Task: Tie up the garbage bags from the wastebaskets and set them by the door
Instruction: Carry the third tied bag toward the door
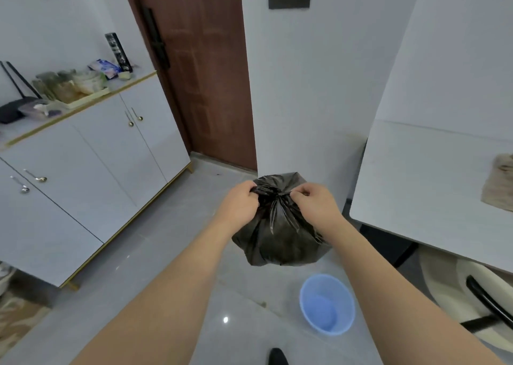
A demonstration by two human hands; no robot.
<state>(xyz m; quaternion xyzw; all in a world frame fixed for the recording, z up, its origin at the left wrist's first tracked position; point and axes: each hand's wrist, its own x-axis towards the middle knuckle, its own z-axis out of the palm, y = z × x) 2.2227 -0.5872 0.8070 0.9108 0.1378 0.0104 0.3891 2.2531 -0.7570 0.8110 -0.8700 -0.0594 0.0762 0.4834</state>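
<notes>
A full black garbage bag (280, 239) hangs in the air in front of me, held up by both hands. My left hand (240, 202) pinches one gathered end of the bag's top. My right hand (313, 203) pinches the other end. Between them the plastic is bunched into a knot. Below, on the floor, stands a light blue wastebasket (327, 305) with no liner in it. The brown door (200, 67) is shut, ahead and slightly left.
A white cabinet (91, 176) with cluttered top runs along the left wall. A white table (433, 192) juts in from the right, a cloth (499, 184) on it, a cream chair (472, 295) beneath. Grey tiled floor (172, 253) leads to the door.
</notes>
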